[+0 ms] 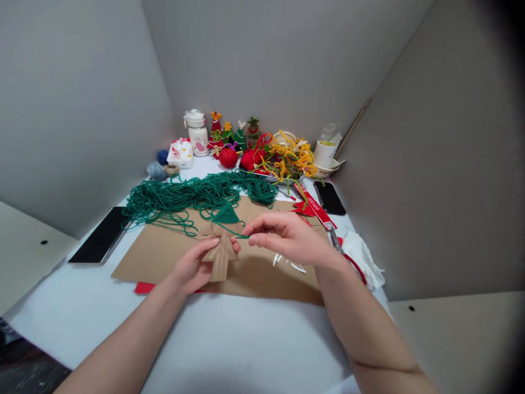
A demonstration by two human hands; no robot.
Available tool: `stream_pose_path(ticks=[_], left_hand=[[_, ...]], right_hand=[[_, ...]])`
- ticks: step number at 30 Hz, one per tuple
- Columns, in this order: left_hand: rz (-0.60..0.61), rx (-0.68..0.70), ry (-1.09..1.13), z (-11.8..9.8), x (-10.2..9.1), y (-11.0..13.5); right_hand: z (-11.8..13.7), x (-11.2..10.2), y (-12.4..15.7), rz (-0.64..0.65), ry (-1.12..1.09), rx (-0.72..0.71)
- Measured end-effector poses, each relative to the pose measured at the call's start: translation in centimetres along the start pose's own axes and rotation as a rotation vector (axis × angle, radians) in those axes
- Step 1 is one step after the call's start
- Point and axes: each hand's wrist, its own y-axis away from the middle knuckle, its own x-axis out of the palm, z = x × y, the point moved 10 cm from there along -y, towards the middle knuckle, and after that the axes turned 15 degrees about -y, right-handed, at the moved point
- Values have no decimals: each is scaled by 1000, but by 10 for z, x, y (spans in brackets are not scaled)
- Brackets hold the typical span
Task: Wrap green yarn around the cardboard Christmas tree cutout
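Observation:
My left hand (199,262) is closed on a tree-shaped cardboard cutout (221,257), trunk end toward me. To its right my right hand (279,235) pinches a strand of green yarn (229,231) between thumb and fingertips. The strand runs across the upper part of the cutout. Just behind the cutout lies a triangle wound with green yarn (226,214). A large loose heap of green yarn (184,194) spreads farther back. Beneath both hands is a flat sheet of brown cardboard (164,249).
Scissors (348,257) and a crumpled white tissue (363,260) lie to the right. Phones (329,198) and a black tablet (98,235) flank the cardboard. At the back stand a white bottle (197,134), small yarn trees (240,137), a yellow yarn pile (291,156) and a cup (325,154).

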Motion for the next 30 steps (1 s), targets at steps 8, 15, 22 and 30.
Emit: stream_pose_path(ticks=[8, 15, 22, 30], left_hand=[[-14, -59, 114, 13, -1, -4], [66, -32, 125, 12, 6, -4], [249, -59, 45, 33, 23, 2], [277, -26, 5, 32, 36, 7]], right_hand=[[4, 14, 6, 176, 225, 2], [13, 8, 10, 166, 311, -2], [-14, -26, -2, -340, -91, 48], [-43, -4, -8, -232, -373, 216]])
